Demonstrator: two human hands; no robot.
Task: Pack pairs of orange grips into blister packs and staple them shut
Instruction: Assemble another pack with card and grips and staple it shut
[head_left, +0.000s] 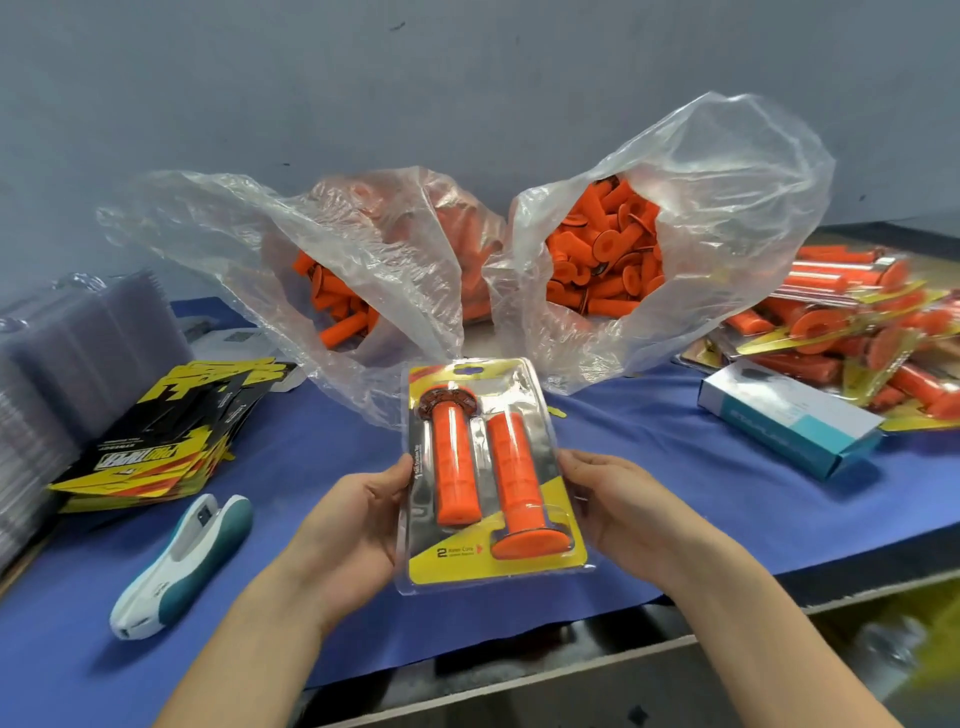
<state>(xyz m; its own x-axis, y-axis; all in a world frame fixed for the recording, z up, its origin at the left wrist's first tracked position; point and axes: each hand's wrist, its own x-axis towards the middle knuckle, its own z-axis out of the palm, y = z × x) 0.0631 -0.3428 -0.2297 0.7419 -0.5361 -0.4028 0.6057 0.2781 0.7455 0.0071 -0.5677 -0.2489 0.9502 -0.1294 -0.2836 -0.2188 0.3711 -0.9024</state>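
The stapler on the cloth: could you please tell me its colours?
The stapler is white and teal, seen best in the head view.

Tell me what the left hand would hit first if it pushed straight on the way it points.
The left hand grips the blister pack, so that comes first; beyond it, probably the lip of the left clear plastic bag, though depth is unclear.

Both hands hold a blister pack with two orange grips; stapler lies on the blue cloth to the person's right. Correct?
One thing is off: the stapler lies on the blue cloth to the person's left, not right, as the head view shows. The rest stands: the left hand and right hand hold the blister pack with two orange grips inside.
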